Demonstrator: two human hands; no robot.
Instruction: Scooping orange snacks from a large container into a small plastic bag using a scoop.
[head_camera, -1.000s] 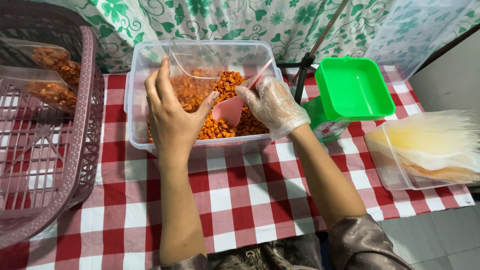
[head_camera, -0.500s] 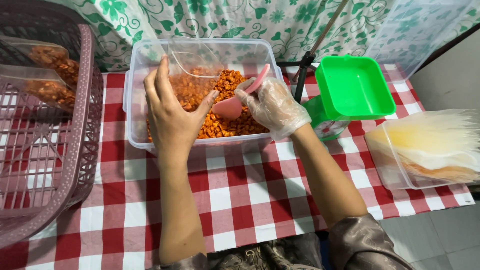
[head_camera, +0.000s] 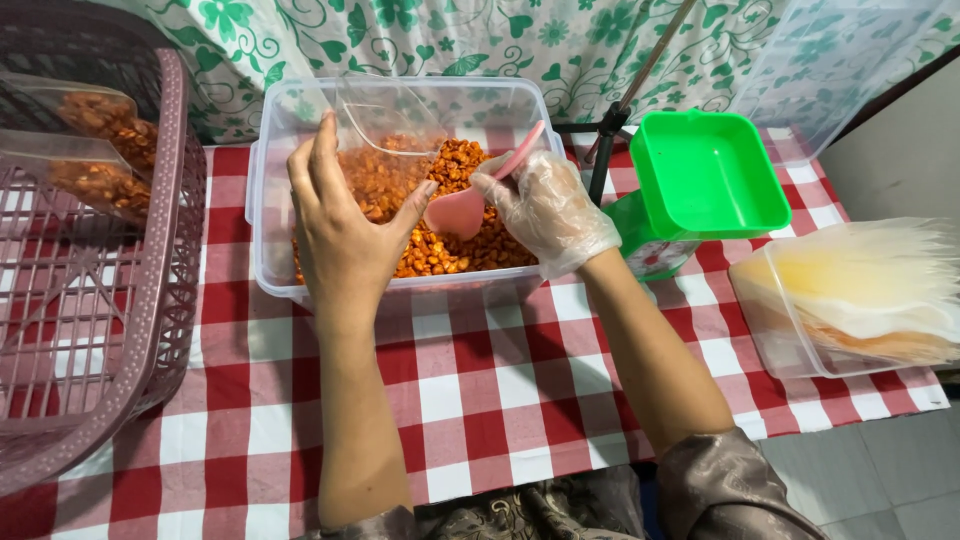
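Main risk: snack pieces spilling over the tub wall onto the checked cloth if the pink scoop (head_camera: 470, 205) tips before its bowl is inside the clear bag (head_camera: 385, 115), since the bag mouth looks floppy and is held from one side only. Second risk: the bag slips from the left hand (head_camera: 345, 235) and drops into the orange snack mix (head_camera: 440, 215), caused by a loose, flat-handed hold. Third: the right forearm sits close to the green scale (head_camera: 705, 180) at the table's far right side, so a wide elbow swing could knock it. Left hand is bare, fingers extended and spread upward, thumb splayed toward the scoop; it rests against the bag's lower part, but whether it actually pinches the film I cannot tell. Right hand (head_camera: 545, 210) wears a thin clear glove, fingers curled closed around the scoop handle, scoop bowl low over the mix, just beside the left thumb. The mix lies in the clear plastic tub (head_camera: 270, 200) at the far middle of the table. Filled bags lie in the mauve basket (head_camera: 150, 300) at the left edge; a tray of empty bags (head_camera: 850, 300) sits near the right edge.
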